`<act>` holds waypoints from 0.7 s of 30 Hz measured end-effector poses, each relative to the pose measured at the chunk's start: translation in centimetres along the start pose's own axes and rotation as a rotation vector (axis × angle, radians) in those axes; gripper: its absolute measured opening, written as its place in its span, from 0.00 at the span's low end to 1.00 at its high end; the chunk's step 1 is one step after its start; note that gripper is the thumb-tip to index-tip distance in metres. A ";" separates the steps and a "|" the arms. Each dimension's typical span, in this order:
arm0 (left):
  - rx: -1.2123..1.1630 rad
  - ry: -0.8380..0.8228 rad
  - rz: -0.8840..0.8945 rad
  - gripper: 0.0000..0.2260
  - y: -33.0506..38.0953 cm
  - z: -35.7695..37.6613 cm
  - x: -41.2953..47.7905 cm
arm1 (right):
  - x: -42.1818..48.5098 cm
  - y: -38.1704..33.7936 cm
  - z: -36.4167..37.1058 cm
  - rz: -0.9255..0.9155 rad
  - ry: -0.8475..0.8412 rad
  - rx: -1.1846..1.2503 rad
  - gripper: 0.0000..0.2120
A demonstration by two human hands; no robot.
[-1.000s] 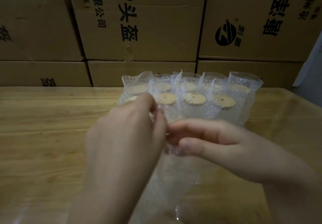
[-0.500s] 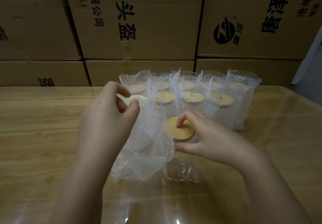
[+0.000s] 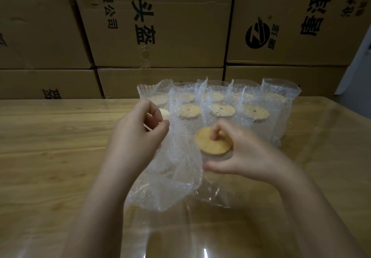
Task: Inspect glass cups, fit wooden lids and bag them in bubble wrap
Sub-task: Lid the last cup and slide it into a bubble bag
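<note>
Left hand (image 3: 138,137) pinches top edge of clear bubble-wrap bag (image 3: 176,173); bag hangs beside cup. Right hand (image 3: 249,153) grips round pale wooden lid (image 3: 208,143) atop clear glass cup (image 3: 213,158) (glass barely visible) over light wooden table (image 3: 50,157). Bagged lidded cups (image 3: 220,110) in rows just behind.

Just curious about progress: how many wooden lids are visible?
10 lids: five in the back bagged row, four in front, one held by the right hand; more may be hidden.
</note>
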State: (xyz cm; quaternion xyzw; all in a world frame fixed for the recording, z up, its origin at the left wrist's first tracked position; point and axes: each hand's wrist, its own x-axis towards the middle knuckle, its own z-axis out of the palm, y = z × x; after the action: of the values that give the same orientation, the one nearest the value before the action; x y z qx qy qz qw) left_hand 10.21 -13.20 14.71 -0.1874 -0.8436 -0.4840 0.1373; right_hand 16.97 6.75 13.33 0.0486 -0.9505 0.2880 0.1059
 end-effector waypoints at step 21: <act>-0.274 -0.015 -0.113 0.07 -0.4 1.1 0.7 | -1.4 0.2 -4.6 -0.035 0.310 0.983 0.29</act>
State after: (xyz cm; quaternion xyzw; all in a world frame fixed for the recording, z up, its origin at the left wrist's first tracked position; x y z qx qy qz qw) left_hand 9.35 -12.33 14.19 -0.1601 -0.7798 -0.6004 0.0766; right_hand 19.15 9.51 16.64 0.0655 -0.6749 0.7029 0.2149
